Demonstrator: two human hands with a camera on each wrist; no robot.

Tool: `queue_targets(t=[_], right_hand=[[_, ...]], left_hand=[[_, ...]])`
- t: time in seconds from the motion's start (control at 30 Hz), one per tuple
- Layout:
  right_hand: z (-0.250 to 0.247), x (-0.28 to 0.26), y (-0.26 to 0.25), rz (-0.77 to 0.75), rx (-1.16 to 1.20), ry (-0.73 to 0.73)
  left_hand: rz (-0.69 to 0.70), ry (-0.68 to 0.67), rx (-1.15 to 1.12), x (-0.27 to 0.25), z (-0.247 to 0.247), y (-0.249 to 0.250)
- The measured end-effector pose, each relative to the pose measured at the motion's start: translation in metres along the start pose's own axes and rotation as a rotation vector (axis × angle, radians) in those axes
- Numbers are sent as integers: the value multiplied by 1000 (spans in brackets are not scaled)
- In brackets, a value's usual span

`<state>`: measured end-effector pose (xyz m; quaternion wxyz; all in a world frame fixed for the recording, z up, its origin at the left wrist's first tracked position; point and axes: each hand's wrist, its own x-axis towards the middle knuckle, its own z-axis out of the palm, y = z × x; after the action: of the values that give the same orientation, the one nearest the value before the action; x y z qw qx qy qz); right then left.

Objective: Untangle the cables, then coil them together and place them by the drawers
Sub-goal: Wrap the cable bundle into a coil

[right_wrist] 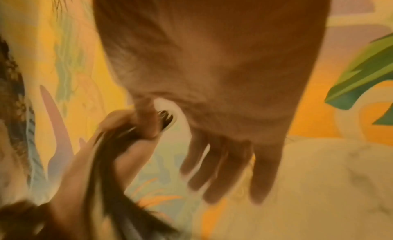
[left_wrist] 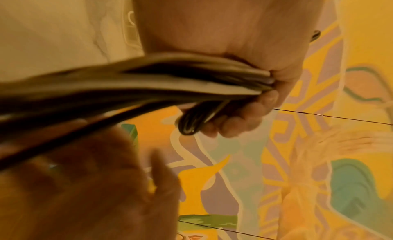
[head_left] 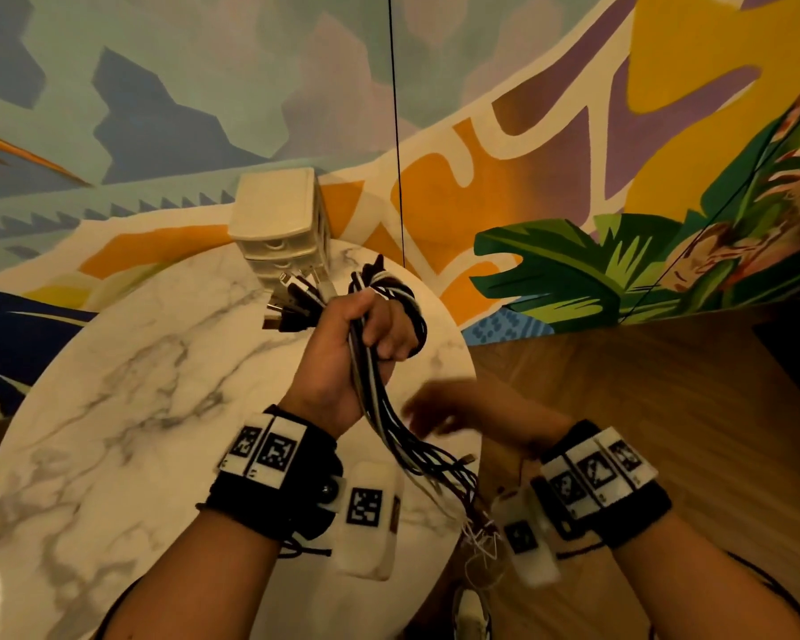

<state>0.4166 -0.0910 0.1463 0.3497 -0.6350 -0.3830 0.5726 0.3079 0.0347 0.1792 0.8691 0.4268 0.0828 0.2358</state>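
Note:
A bundle of black and white cables [head_left: 375, 385] is gripped in my left hand [head_left: 366, 334], raised above the marble table [head_left: 112, 385]. The plugs [head_left: 292, 302] stick out to the left of the fist, and a wound part [head_left: 400, 293] loops round its far side. Loose tails [head_left: 453, 482] hang down toward the table's right edge. In the left wrist view my fingers [left_wrist: 244, 116] curl round the cable bundle [left_wrist: 149, 85]. My right hand [head_left: 453, 413] is blurred, just right of the hanging cables, its fingers [right_wrist: 214, 176] spread and holding nothing. The small cream drawers [head_left: 280, 228] stand at the table's far edge.
A thin black cord [head_left: 396, 131] hangs down the painted wall behind the table. Wooden floor [head_left: 643, 408] lies to the right of the table. A white shoe [head_left: 469, 612] shows below the table edge.

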Motion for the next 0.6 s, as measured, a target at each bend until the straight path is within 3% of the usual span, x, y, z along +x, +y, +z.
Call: queue_targets(t=[0.07, 0.1, 0.17, 0.23, 0.37, 0.43, 0.53, 0.6], right_hand=[[-17, 6, -9, -90, 267, 264], [-21, 10, -17, -142, 352, 323], [-23, 20, -35, -239, 457, 273], [-17, 26, -47, -225, 536, 220], [-11, 28, -53, -156, 586, 222], [-8, 27, -56, -135, 480, 291], [1, 29, -61, -244, -7, 462], [5, 30, -62, -300, -192, 519]], left_hand=[[-69, -75, -46, -5, 0, 0], [-100, -100, -57, -7, 2, -2], [-159, -159, -81, -10, 6, -5], [-216, -194, -84, -11, 8, -5], [-299, -86, 88, -12, 1, 0], [-321, -19, 163, -11, 0, 1], [-349, 54, 264, -11, 1, 0], [-362, 82, 271, -13, 1, -4]])
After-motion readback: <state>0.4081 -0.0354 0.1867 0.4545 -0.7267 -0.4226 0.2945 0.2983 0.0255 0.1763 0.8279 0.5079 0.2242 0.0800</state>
